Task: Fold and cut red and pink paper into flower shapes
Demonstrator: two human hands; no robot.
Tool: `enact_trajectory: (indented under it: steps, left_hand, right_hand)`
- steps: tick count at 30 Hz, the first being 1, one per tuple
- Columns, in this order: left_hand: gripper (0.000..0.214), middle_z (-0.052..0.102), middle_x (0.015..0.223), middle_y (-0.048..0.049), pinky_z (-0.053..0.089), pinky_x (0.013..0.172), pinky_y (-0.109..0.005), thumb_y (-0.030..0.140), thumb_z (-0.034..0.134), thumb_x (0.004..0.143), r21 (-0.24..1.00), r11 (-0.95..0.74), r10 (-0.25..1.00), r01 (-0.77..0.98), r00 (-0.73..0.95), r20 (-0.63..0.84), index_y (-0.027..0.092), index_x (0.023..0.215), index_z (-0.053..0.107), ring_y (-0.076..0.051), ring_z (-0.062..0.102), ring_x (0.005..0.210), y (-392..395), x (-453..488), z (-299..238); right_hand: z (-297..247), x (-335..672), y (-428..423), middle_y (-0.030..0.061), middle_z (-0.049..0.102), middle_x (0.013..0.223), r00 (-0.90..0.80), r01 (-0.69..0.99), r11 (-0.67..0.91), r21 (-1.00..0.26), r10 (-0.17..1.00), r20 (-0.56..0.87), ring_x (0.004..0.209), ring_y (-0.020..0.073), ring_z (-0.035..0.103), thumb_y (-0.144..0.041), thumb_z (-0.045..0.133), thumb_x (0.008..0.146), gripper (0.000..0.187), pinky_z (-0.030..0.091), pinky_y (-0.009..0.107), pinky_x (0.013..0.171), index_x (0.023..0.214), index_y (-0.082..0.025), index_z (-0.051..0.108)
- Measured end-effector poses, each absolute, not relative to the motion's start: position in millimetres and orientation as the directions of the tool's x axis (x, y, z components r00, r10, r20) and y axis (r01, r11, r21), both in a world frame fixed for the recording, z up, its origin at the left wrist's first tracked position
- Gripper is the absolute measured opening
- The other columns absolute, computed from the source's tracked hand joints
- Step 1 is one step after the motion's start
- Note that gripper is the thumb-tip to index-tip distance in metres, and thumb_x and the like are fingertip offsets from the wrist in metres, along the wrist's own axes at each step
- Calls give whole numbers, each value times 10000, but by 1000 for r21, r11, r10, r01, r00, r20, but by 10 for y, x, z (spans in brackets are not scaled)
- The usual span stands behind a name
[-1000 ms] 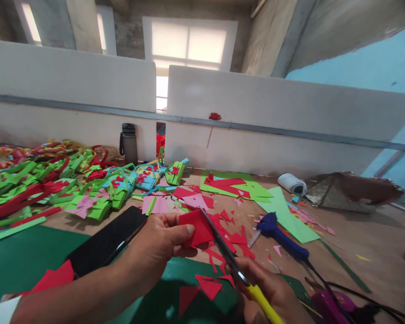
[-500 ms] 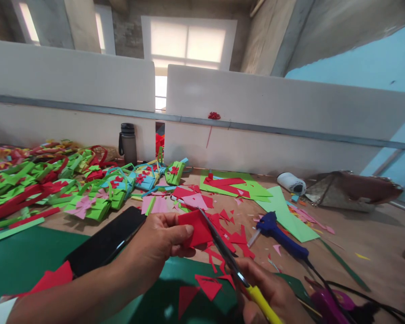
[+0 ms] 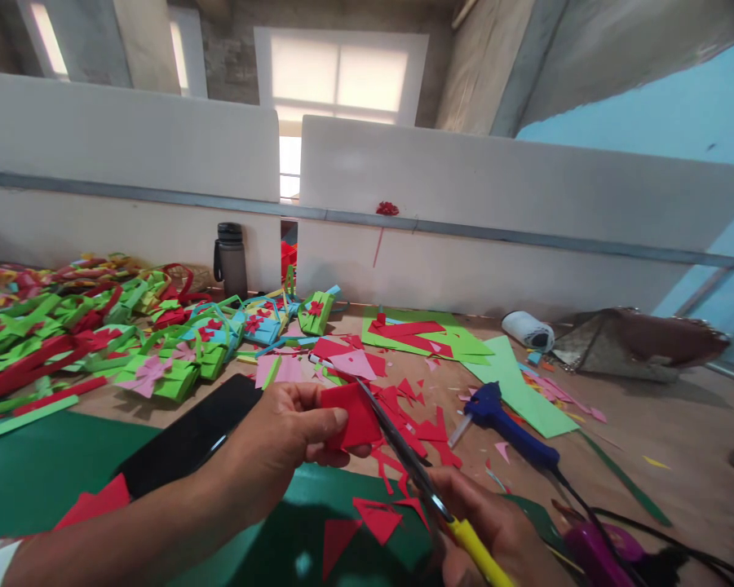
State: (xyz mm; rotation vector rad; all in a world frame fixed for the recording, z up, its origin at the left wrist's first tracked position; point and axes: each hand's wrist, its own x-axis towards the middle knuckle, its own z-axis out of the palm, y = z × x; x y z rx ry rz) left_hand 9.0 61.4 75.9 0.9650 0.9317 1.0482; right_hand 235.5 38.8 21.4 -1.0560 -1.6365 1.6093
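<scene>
My left hand (image 3: 287,436) pinches a small folded piece of red paper (image 3: 350,416) between thumb and fingers, held above the table. My right hand (image 3: 495,530) grips yellow-handled scissors (image 3: 422,481) at the bottom edge. The blades run up and left along the right edge of the red paper. Red offcuts (image 3: 376,514) lie under both hands on a dark green sheet (image 3: 42,465).
A black phone (image 3: 189,436) lies left of my left hand. A blue glue gun (image 3: 510,428) with its cord rests to the right. Green and red paper baskets (image 3: 159,371) pile up at the left. A grey bottle (image 3: 232,261), a tape roll (image 3: 529,330) and white partitions stand behind.
The red paper and my left hand have shifted slightly left and down; the scissors stay against the paper's right edge.
</scene>
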Motion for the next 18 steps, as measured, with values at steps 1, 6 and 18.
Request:
enact_trajectory:
  steps: [1, 6, 18]
  left_hand:
    - [134, 725, 691, -90, 492, 564, -207, 209, 694, 671, 944, 208, 962, -256, 228, -150, 104, 754, 686, -156, 666, 612, 618, 87, 759]
    - [94, 726, 684, -70, 500, 588, -215, 208, 679, 697, 954, 192, 958, -231, 255, -131, 118, 720, 688, -150, 666, 618, 659, 57, 739]
    - [59, 723, 672, -44, 477, 570, -199, 183, 666, 698, 969, 185, 937, -161, 325, -125, 143, 722, 703, -136, 662, 619, 692, -19, 739]
  right_hand:
    - [222, 2355, 385, -32, 505, 656, -502, 124, -49, -991, 859, -105, 563, 127, 507, -615, 710, 632, 555, 409, 237, 552, 966, -194, 572]
    - [274, 2362, 393, -30, 497, 625, -517, 154, -31, -988, 849, -108, 562, 135, 509, -608, 683, 655, 526, 411, 245, 557, 949, -181, 594]
    - [159, 2436, 419, -45, 499, 544, -512, 189, 0, -982, 854, -99, 518, 132, 535, -566, 736, 641, 519, 423, 213, 507, 979, -201, 588]
